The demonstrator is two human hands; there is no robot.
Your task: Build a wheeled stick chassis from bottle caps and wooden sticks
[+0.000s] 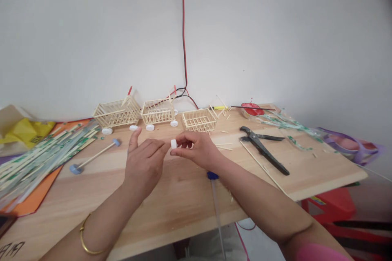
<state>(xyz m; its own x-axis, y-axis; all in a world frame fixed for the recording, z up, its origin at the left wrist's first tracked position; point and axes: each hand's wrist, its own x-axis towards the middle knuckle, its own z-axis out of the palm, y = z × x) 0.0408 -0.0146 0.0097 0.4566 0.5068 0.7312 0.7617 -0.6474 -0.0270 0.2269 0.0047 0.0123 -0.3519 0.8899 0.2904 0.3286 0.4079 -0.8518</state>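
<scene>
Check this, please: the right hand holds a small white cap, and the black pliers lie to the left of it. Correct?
Not quite. In the head view the black pliers lie to the right of the right hand, on the table. That hand does hold the small white cap.

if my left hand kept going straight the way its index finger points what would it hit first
Probably the white wheel just beyond the left hand, at the corner of the stick cart; depth is unclear.

Matt pale wood table [171, 208], glossy white plastic cap [174, 144].
</scene>
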